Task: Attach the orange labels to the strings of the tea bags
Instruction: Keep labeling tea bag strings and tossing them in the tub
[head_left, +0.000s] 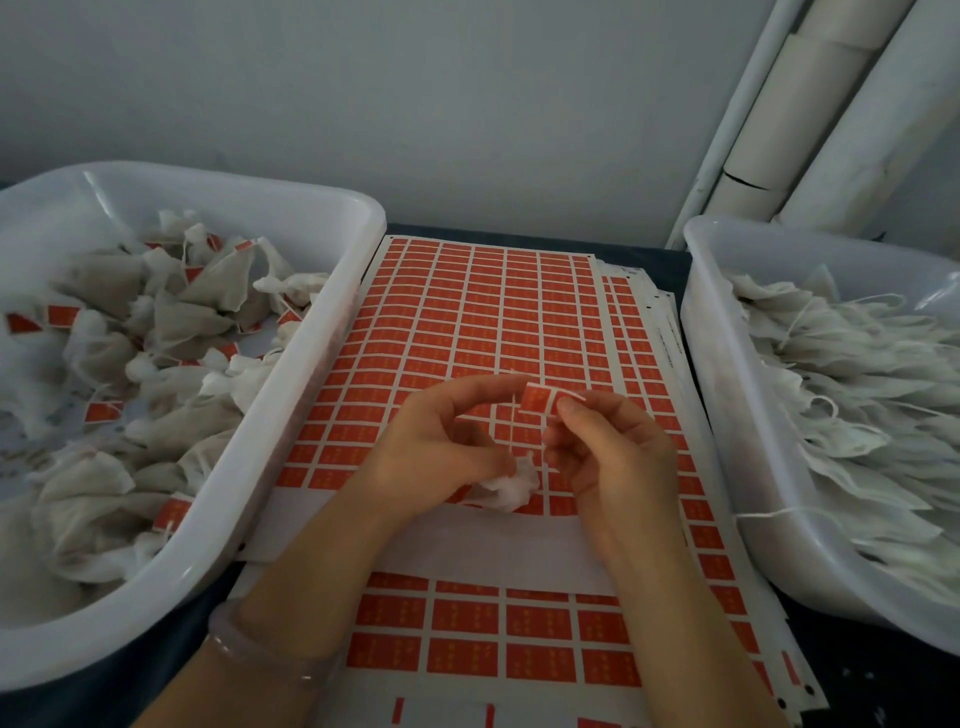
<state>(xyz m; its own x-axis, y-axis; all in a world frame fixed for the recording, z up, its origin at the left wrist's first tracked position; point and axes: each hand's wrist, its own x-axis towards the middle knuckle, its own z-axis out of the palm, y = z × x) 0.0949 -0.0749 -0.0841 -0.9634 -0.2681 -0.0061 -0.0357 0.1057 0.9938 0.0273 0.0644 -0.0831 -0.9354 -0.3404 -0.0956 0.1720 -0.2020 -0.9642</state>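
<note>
While hands pinch orange label, left bin holds labelled tea bags, right bin unlabelled bags.

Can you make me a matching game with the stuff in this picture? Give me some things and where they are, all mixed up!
Things:
1. left tub
2. right tub
3. label sheet
4. orange label

Places:
A. flat on the table between the tubs
B. pinched between both hands
C. full of plain white tea bags
D. full of tea bags with orange labels on

Pairs: 1-D, 2-C, 3-A, 4-B
</note>
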